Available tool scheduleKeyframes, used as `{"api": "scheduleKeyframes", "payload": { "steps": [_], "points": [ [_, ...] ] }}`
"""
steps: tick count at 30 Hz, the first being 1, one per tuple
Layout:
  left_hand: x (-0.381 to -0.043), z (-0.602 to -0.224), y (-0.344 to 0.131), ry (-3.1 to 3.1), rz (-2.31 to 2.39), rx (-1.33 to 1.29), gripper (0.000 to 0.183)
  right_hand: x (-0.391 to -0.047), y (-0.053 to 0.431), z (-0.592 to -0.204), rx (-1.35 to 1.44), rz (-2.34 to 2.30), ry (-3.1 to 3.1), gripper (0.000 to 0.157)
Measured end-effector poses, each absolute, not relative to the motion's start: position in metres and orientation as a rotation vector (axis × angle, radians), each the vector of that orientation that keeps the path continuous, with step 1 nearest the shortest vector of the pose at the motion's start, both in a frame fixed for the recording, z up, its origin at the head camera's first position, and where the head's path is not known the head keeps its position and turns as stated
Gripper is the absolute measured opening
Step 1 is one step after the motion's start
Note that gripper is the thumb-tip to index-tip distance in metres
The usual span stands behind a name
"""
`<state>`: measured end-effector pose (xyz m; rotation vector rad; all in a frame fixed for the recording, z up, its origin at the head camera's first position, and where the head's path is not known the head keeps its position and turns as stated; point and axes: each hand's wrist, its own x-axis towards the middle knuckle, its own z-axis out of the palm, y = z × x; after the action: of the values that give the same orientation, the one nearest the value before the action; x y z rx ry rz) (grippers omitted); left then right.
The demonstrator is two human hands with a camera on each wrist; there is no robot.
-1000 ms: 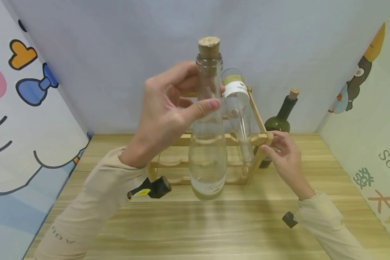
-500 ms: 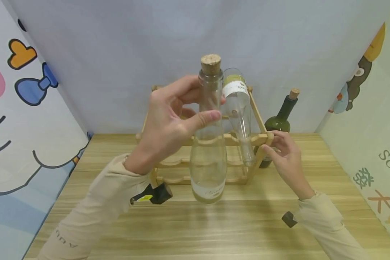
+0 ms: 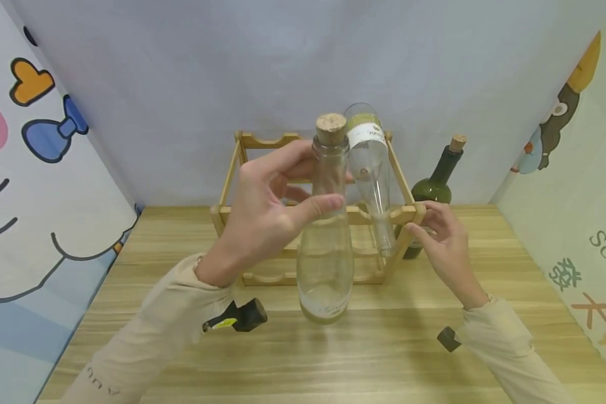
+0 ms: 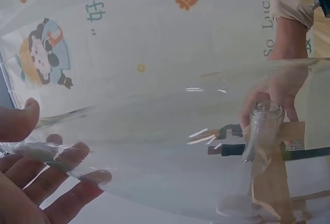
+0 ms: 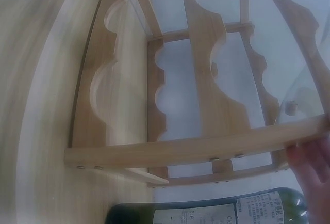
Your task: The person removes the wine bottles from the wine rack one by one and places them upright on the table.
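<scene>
My left hand [image 3: 272, 207] grips a clear glass bottle [image 3: 325, 264] round its neck, thumb in front. The bottle stands upright in the air, a cork [image 3: 331, 129] in its mouth and a white label low down. Behind it is a wooden wine rack [image 3: 384, 215]. My right hand [image 3: 441, 247] pinches the rack's front right corner between thumb and fingers. Another clear bottle [image 3: 371, 168] lies in the rack's top tier at the right, its neck toward me. The left wrist view looks through the held bottle [image 4: 154, 131] at the rack and the right hand [image 4: 289, 87].
A green corked wine bottle [image 3: 434, 188] stands on the wooden table [image 3: 353, 359] behind the rack's right side. In the right wrist view the green bottle [image 5: 206, 213] shows beside the rack's side post [image 5: 180, 149]. A pale wall [image 3: 207, 84] rises behind the table.
My left hand has lowered the corked bottle, bringing more of the rack's top left into view. The right hand stays at the rack's corner, and the bottle in the rack has not moved.
</scene>
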<state>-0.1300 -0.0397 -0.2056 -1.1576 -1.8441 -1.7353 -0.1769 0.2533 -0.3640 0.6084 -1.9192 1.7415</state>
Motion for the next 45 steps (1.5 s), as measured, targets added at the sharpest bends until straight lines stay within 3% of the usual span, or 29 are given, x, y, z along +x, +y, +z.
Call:
{"api": "scheduleKeyframes", "payload": {
  "steps": [45],
  "points": [
    [-0.127, -0.270, -0.039, -2.069, -1.727, -1.063, 0.041, -0.178, 0.254, -0.365, 0.615, 1.764, -1.905, 0.040]
  ]
}}
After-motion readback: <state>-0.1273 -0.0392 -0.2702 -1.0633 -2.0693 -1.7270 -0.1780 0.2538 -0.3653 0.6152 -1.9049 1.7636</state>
